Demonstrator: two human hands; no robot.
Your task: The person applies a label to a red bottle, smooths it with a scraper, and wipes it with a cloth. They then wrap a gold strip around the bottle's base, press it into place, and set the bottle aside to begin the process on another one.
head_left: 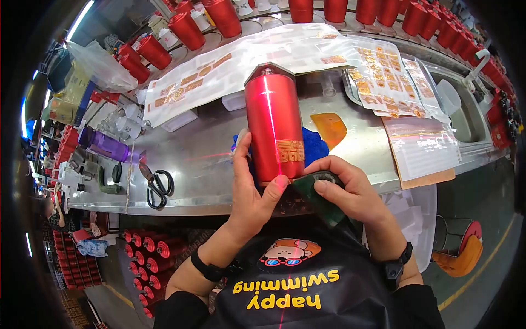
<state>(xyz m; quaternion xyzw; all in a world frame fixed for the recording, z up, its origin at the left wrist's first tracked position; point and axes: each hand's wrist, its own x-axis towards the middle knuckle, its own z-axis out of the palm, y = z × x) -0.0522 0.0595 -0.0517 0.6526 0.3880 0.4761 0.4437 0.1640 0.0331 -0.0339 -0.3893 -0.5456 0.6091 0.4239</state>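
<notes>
My left hand (253,189) is wrapped round the lower left side of a glossy red bottle (269,118), its thumb near the base. The bottle lies with its neck pointing away from me, and a gold pattern decal (290,152) shows low on its right side. A red laser line runs along it. Under the bottle lies a blue cloth (315,143). My right hand (350,189) pinches a dark green flat piece (323,204) beside the bottle's base, fingertips right at its lower edge. An orange translucent scraper (329,130) lies to the right.
Black-handled scissors (157,186) and a purple bottle (104,144) lie on the steel table (203,192) at left. White decal sheets (213,77) with gold patterns stretch behind; more sheets (386,77) rest on a tray at right. A sink (466,118) and several red bottles (186,30) stand farther back.
</notes>
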